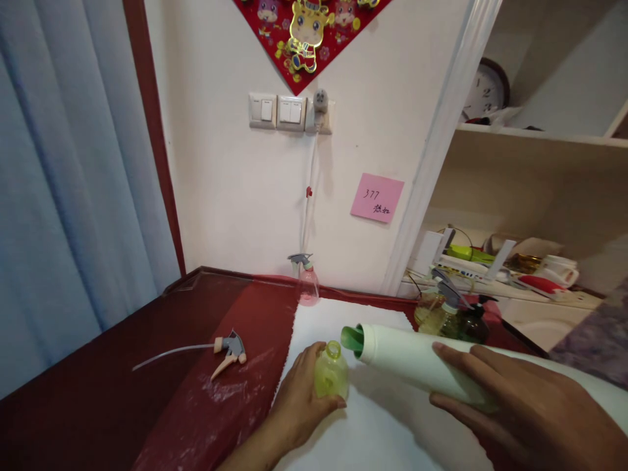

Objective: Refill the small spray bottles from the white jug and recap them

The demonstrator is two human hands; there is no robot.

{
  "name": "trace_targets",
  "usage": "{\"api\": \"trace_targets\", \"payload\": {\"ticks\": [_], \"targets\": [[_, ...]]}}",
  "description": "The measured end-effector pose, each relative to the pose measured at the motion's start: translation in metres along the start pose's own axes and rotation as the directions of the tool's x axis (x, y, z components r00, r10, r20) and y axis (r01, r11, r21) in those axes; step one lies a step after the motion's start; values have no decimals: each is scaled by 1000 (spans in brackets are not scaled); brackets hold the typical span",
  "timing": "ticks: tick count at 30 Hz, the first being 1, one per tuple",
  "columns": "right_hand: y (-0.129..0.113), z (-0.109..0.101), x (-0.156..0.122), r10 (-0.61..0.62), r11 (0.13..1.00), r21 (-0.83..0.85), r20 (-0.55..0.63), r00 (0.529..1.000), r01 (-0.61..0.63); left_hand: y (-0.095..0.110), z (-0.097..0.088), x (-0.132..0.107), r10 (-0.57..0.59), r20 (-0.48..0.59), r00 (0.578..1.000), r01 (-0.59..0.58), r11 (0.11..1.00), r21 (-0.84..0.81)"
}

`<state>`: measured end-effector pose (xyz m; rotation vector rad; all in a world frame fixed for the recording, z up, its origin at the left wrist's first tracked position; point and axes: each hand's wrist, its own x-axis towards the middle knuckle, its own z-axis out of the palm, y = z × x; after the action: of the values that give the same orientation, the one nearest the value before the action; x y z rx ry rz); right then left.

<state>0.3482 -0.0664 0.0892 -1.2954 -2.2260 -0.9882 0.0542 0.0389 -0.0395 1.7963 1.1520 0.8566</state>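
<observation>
My left hand point(305, 396) is wrapped round a small yellow-green translucent spray bottle point(331, 378), which has no top on and shows its open neck. It stands on a white cloth or sheet point(373, 425). In my right hand point(520, 399) a long pale-green bottle point(407, 353) is tilted almost level, its green pouring spout close to the small bottle's neck on the right. I cannot make out any liquid between the two. A grey and peach trigger spray head point(230, 348) with a long dip tube lies on the table to the left.
A pink spray bottle point(309, 286) stands by the wall at the back. Several more bottles point(444, 314) stand at the right rear. A red plastic sheet point(245, 386) partly covers the dark table point(161, 327). Shelves at the right hold a white router point(461, 269) and a clock point(488, 88).
</observation>
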Motion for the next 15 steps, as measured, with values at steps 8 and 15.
{"api": "trace_targets", "payload": {"ticks": [8, 15], "targets": [[17, 20, -5, 590, 698, 403, 145, 794, -592, -8, 1, 1, 4, -39, 999, -6, 998, -56], [16, 51, 29, 897, 211, 752, 104, 429, -625, -11, 0, 4, -10, -55, 998, 4, 994, -107]]}}
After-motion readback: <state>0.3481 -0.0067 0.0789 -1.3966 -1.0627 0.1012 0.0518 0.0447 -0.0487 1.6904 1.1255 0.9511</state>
